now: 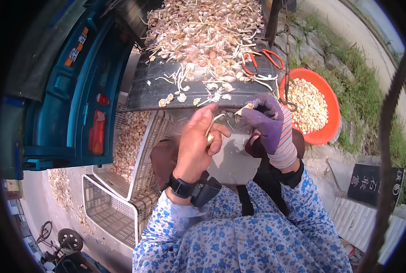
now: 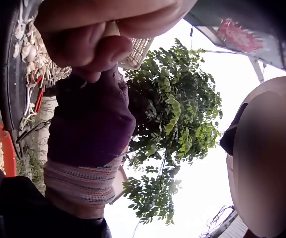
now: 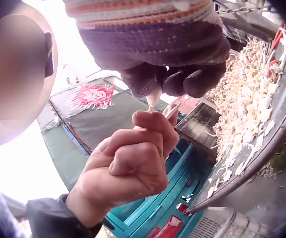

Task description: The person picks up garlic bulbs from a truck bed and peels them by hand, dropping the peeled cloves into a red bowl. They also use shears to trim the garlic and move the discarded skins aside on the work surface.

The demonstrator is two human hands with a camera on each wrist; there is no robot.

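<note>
My bare left hand (image 1: 196,141) curls its fingers around a garlic clove with a pale green stem (image 1: 215,120) that sticks up between thumb and fingers. To its right, my right hand (image 1: 269,123), in a purple glove with a striped cuff, pinches a pale garlic clove (image 1: 244,109) at its fingertips. In the right wrist view this clove (image 3: 154,98) pokes down from the gloved fingers, close over the left hand (image 3: 133,161). The hands are apart in the head view, just before the black board's front edge. Gloved fingers partly hide the clove.
A big heap of garlic (image 1: 207,32) covers the black board (image 1: 144,93), with red-handled scissors (image 1: 250,66) at its right. An orange basin (image 1: 332,109) of peeled cloves stands at right. Plastic crates (image 1: 139,159) and a teal truck door (image 1: 66,100) are at left.
</note>
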